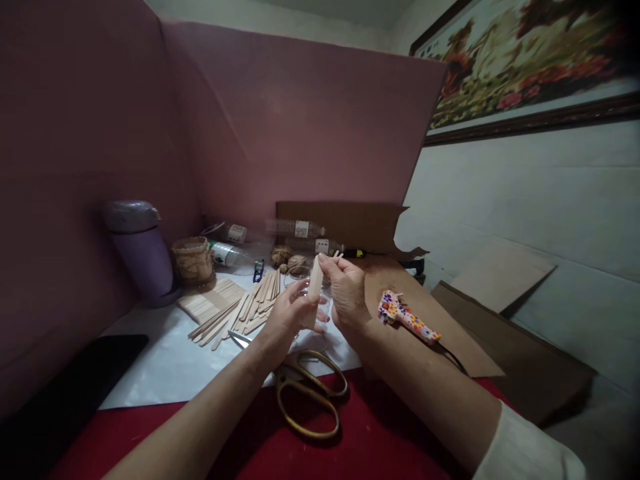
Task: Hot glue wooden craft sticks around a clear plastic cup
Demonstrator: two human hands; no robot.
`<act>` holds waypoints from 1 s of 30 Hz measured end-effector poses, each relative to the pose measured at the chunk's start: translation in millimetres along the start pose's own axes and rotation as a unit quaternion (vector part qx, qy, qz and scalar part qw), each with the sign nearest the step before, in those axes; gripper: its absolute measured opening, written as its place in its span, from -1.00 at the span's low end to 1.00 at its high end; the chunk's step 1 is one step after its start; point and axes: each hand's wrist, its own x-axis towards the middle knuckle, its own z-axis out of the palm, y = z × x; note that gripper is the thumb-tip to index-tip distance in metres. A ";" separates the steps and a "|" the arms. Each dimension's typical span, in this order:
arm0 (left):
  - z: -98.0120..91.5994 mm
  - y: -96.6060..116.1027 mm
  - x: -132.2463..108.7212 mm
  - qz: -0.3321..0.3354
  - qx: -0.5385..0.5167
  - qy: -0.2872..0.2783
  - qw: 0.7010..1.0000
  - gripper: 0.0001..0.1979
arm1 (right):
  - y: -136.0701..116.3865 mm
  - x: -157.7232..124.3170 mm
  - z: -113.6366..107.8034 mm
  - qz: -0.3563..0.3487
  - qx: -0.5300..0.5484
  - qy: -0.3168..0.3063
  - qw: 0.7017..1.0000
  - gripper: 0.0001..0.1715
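Between my hands stands a flat wooden craft stick (315, 281), tilted slightly. My left hand (287, 315) grips its lower part, thumb in front. My right hand (349, 288) pinches the upper end, and the tips of other thin sticks show just above its fingers. Something clear, like a plastic bottle piece (305, 287), shows behind the fingers, mostly hidden. Below my hands lies a pair of scissors (295, 385), handles toward me. Loose craft sticks (250, 307) are spread left of my left hand, beside a neat pack of sticks (213, 300).
A floral glue gun (409, 320) lies on cardboard (385, 287) at right, its cord trailing forward. Behind are twine balls (297, 264), plastic bottles (233, 255), a wrapped jar (194, 262) and a purple tumbler (143, 257). A black object (95, 373) is at near left.
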 end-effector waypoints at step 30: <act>4.3 7.4 -4.1 -0.005 -0.059 -0.074 0.995 -0.58 | -1.1 1.0 -1.5 0.031 0.014 -0.003 0.999 -0.57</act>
